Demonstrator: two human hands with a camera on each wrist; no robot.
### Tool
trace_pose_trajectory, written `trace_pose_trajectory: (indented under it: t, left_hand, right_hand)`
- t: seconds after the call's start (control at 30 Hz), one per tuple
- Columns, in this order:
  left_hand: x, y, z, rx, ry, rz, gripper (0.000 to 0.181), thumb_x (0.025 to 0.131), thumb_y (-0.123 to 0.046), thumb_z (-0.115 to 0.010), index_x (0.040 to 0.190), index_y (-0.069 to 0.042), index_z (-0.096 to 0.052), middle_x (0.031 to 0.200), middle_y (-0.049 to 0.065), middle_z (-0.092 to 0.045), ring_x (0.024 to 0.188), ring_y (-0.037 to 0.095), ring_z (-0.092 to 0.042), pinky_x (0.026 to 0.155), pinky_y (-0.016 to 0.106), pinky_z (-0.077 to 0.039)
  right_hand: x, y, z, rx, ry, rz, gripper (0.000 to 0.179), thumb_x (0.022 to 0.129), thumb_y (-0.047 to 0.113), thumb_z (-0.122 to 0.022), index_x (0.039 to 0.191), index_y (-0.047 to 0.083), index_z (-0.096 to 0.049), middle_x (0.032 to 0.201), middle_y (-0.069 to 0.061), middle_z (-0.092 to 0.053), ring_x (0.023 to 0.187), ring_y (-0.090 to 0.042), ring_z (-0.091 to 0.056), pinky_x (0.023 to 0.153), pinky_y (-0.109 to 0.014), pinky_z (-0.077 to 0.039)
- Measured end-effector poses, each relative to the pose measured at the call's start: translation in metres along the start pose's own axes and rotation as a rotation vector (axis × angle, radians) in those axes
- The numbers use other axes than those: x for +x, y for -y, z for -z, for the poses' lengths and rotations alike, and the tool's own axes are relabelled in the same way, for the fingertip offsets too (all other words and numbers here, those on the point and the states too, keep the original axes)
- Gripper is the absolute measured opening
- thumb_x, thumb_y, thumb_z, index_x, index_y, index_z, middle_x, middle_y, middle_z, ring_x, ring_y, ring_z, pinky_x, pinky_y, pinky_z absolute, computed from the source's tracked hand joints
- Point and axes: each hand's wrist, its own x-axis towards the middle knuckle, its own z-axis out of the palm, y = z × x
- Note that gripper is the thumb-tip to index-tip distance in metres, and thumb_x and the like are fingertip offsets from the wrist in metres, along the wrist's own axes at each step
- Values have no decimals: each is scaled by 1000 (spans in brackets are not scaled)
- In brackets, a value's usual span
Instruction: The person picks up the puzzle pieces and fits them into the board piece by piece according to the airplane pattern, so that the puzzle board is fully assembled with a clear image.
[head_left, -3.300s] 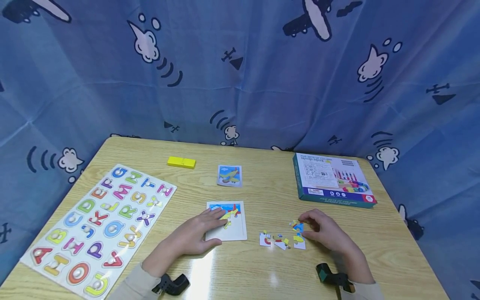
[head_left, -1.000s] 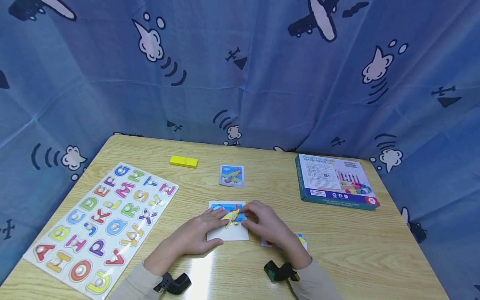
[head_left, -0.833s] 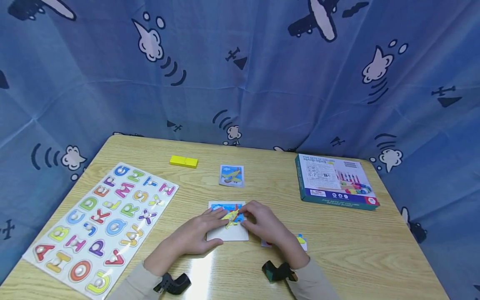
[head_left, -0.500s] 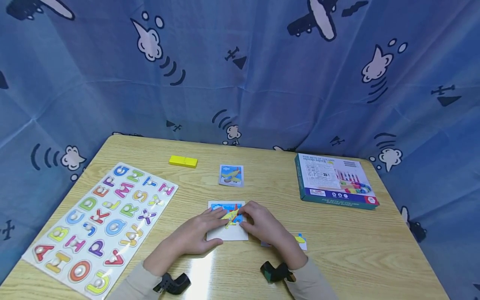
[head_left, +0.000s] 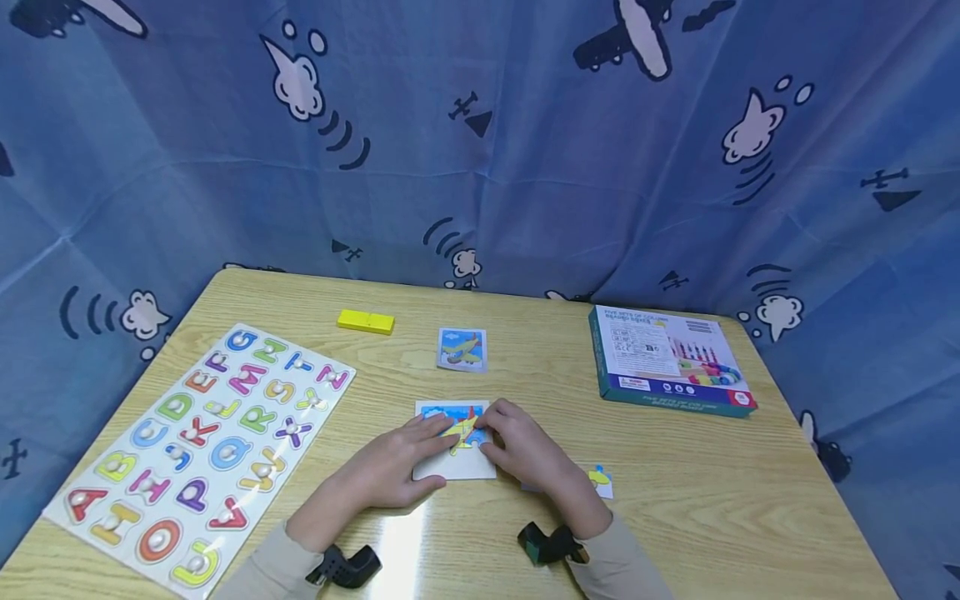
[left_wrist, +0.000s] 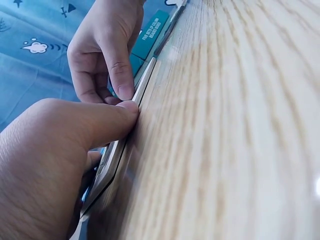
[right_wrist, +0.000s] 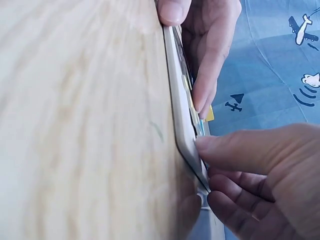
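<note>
A square jigsaw puzzle board (head_left: 459,471) with a white frame lies mid-table, its upper part filled with an aeroplane picture. My left hand (head_left: 397,467) rests on its left side, fingers spread over the pieces and the thumb at the near edge. At the right side my right hand (head_left: 525,442) has thumb and fingertips together on a puzzle piece (head_left: 480,437), mostly hidden by the fingers. In the right wrist view the right thumb (right_wrist: 235,150) presses at the board's edge. Loose puzzle pieces (head_left: 600,481) lie right of the board, partly covered by the right forearm.
A picture card (head_left: 462,349) of the same aeroplane lies behind the board. A yellow block (head_left: 365,322) stands at the back left. An alphabet peg board (head_left: 198,450) covers the left side. A boxed toy set (head_left: 671,358) lies at the back right.
My right hand has come left from the loose pieces to the board with one piece, and more of the picture's right side is filled. Lately it shifts only slightly; the left hand stays.
</note>
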Motion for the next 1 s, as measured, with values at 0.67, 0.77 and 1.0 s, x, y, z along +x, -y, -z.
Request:
trace_pose_trajectory:
  t: [0.67,0.77,1.0]
  left_hand:
    - [-3,3,-4,-94,6,38,61,91,-49,-56,139,-13,-49,151,3,-38,141,19,-33,118,36,-27]
    - [-8,6,-4,-123,-38,35,60,89,-48,-59,137,-12,-52,149,3,-41,139,20,-36,117,38,-30]
    - [-21,13,3,-151,-89,92,57,87,-45,-63,132,-10,-57,145,4,-46,135,24,-42,114,41,-33]
  right_hand:
    - [-3,0,-1,4,14,-2,25,87,11,-68,110,4,-71,105,-1,-58,92,-12,-55,74,-25,-54]
    - [-3,-1,-2,1,2,6,25,87,11,-68,110,4,-71,105,-2,-58,93,-13,-56,75,-26,-55]
    - [-3,-2,-1,10,-20,-6,25,87,11,-68,110,3,-71,105,-2,-59,91,-12,-56,73,-24,-54]
